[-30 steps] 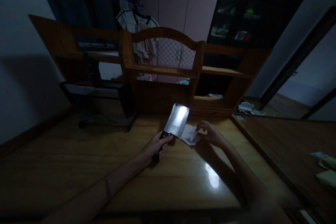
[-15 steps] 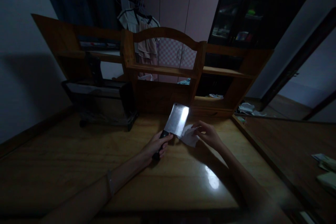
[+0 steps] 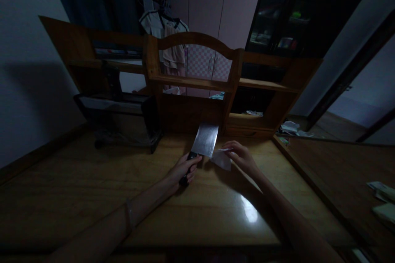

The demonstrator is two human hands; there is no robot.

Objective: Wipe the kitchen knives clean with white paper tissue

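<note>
A cleaver (image 3: 206,139) with a broad shiny blade and a black handle is held above the wooden desk. My left hand (image 3: 184,169) is closed around its handle, thumb lying toward the base of the blade, which points away from me. Just right of the blade, my right hand (image 3: 241,157) pinches a thin white tissue (image 3: 222,159) between thumb and fingers. The tissue hangs down beside the blade's lower right corner; whether it touches the steel I cannot tell.
The wooden desk top (image 3: 148,205) spreads under both hands. At its back rises a wooden shelf unit (image 3: 191,82). A dark-framed rack-like object (image 3: 123,123) stands at the left. On the right, a lower brown surface (image 3: 333,168) carries papers (image 3: 384,191).
The cleaver has shifted slightly left and tilted, so the bright glare on its blade has faded. My right hand has moved a little left with the tissue, which now hangs folded over.
</note>
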